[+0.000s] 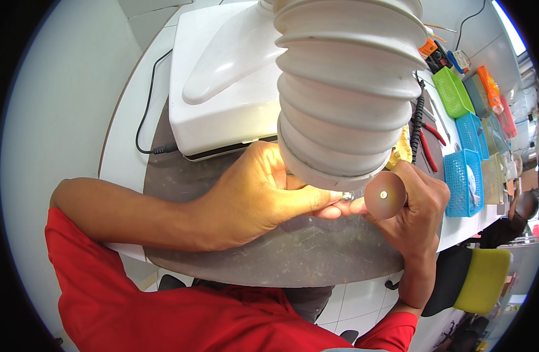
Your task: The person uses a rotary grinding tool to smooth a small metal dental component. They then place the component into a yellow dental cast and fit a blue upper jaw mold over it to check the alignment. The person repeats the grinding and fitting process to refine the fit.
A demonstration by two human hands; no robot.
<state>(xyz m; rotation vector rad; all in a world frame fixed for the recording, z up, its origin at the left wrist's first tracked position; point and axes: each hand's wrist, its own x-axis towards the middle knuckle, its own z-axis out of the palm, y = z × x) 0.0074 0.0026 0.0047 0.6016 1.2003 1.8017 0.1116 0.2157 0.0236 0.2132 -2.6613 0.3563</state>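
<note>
My left hand [269,196] is closed in a pinch, thumb over fingers, on a small shiny metal piece [347,196] just below the hose's mouth. Most of that piece is hidden by the fingers. Close beside it, my right hand [419,205] is closed round a rotary tool. A round brownish disc [384,205] with a pale centre faces me and covers most of the tool's body. Fingertips of the two hands meet or nearly meet under the white corrugated hose [346,88], which hides part of the left fingers.
Behind my left hand stands a white machine [228,117] with a black cable [141,126]. Right of the hose are a black coiled cord [419,111], red-handled pliers [427,151] and a yellow lumpy piece [403,146]. Blue baskets [462,182] and a green basket [452,92] line the right.
</note>
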